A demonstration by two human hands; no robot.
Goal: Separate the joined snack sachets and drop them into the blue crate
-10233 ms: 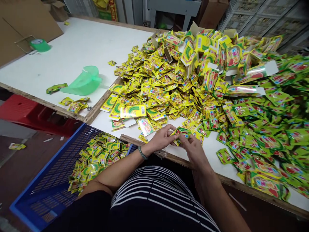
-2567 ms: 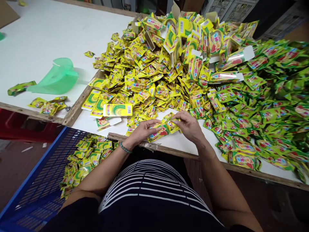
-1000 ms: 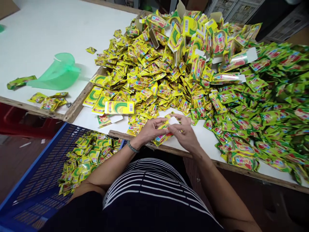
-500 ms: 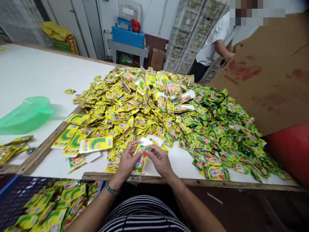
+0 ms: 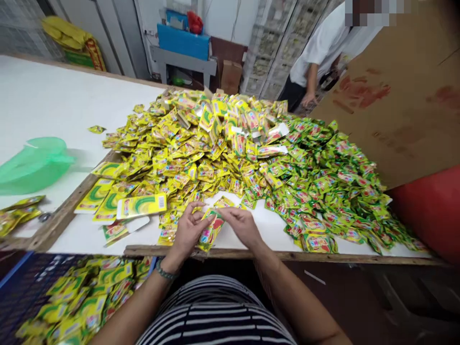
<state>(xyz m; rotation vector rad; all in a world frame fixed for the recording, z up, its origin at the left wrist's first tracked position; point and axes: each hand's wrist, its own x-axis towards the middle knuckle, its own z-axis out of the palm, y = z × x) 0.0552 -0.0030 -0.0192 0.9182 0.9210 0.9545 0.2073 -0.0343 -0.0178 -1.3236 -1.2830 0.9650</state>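
Note:
My left hand (image 5: 189,224) is closed around a small yellow-and-green carton (image 5: 211,234) with red fruit printed on it, held tilted above the table's front edge. At its top end, the fingers of my right hand (image 5: 240,225) are pinched together on the carton's edge; the fingertips partly hide that end. Beyond both hands rises a big heap of yellow sachets (image 5: 172,158), with green sachets (image 5: 323,177) on the right side. Several flat yellow cartons (image 5: 143,206) lie left of my left hand, beside a carton with an open white flap (image 5: 138,224).
A blue crate (image 5: 27,275) below the table at left holds filled yellow cartons (image 5: 86,311). Wooden strips (image 5: 75,203) edge the white table. A green mesh bag (image 5: 36,165) lies at left. A large cardboard sheet (image 5: 406,110) and a red object (image 5: 431,211) stand at right. Behind is a person (image 5: 319,48).
The white flap that stood up at the carton's top no longer shows. My right hand has shifted slightly right along that end. The person behind has lowered an arm, and the view has tilted slightly.

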